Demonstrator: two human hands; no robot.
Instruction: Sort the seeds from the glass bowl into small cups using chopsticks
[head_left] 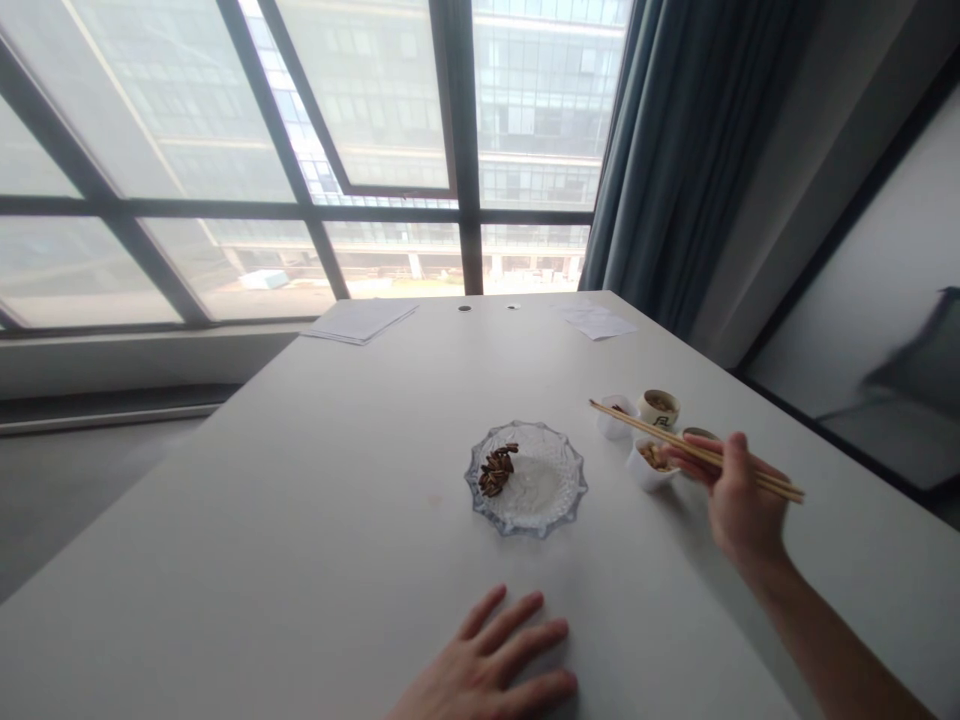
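Note:
My right hand (pixel 742 500) grips a pair of wooden chopsticks (pixel 637 420), their tips pointing left above several small cups. Under and beside the chopsticks stand a white cup with dark bits (pixel 613 424), a white cup with pale tan pieces (pixel 646 474) and a cream cup with a dark mark (pixel 660 405). Another round cup (pixel 697 436) is partly hidden behind my right hand. To the left is a scalloped glass plate (pixel 551 500), with a small heap of dark brown, seed-like pieces (pixel 496 472) on its left side. My left hand (pixel 499 655) lies on the table in front of the plate, fingers spread.
The white table (pixel 322 480) reaches toward the window. Sheets of paper (pixel 360 320) lie at its far left, more papers (pixel 600 322) at its far right. Two small round fittings (pixel 464 308) sit near the far edge. A dark curtain (pixel 675 150) hangs at right.

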